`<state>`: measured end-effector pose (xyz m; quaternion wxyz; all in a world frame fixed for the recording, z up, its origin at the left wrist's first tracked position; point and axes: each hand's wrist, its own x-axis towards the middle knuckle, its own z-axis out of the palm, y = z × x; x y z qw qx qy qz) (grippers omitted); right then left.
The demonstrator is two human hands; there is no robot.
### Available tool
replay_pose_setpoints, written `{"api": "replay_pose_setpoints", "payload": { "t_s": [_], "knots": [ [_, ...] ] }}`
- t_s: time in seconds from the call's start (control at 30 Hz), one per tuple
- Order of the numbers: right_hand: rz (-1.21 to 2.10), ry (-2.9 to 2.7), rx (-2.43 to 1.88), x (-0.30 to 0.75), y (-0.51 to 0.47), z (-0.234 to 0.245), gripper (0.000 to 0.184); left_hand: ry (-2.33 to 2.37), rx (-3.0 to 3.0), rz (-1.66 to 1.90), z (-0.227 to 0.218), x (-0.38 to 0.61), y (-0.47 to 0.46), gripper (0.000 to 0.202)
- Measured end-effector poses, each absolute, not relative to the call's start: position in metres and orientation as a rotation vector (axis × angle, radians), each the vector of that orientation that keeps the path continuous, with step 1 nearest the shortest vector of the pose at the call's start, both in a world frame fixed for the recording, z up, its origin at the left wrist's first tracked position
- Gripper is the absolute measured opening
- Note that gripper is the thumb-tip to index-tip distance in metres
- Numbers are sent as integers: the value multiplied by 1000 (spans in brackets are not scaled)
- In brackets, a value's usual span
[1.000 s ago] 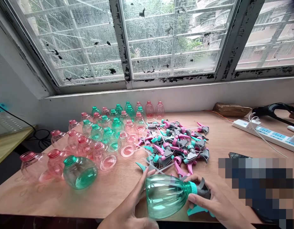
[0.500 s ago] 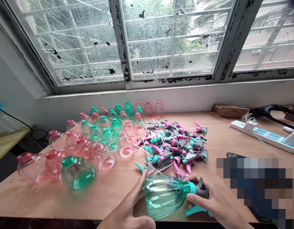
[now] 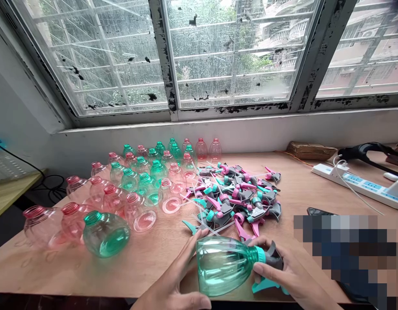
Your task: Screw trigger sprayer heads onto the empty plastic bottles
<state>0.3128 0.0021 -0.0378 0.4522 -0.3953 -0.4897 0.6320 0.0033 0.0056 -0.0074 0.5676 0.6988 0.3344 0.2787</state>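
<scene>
A clear green spray bottle lies on its side in the air above the table's front edge, its base toward the left. My right hand is closed around its grey and turquoise trigger sprayer, the thumb at the turquoise collar. The turquoise trigger points down below the fingers. My left hand is at the bottle's base, fingers stretched out along the far side and thumb spread on the near side. A gap shows between palm and base; whether the fingertips touch is unclear. Just beyond lies a heap of trigger sprayers.
Several pink bottles and green bottles stand upright in rows on the left of the wooden table. At the right are a white power strip, a phone, a brown block and a black strap.
</scene>
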Motion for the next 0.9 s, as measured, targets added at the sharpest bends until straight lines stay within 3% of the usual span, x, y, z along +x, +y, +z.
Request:
{"api": "replay_pose_setpoints", "payload": {
  "t_s": [0.23, 0.43, 0.67, 0.83, 0.9],
  "knots": [
    [1572, -1183, -986, 312, 1, -35, 43, 798, 1719, 645, -3, 6, 4, 89],
    [1565, -1199, -965, 312, 2, -37, 43, 757, 1624, 643, -8, 3, 5, 111],
    [1564, -1173, -999, 313, 2, -38, 44, 797, 1650, 700, -5, 9, 0, 79],
    [1554, -1168, -961, 312, 2, -38, 43, 724, 1603, 701, -9, 5, 3, 105],
    [1560, -1169, -956, 312, 2, -38, 43, 734, 1595, 684, -6, 4, 5, 106]
  ]
}}
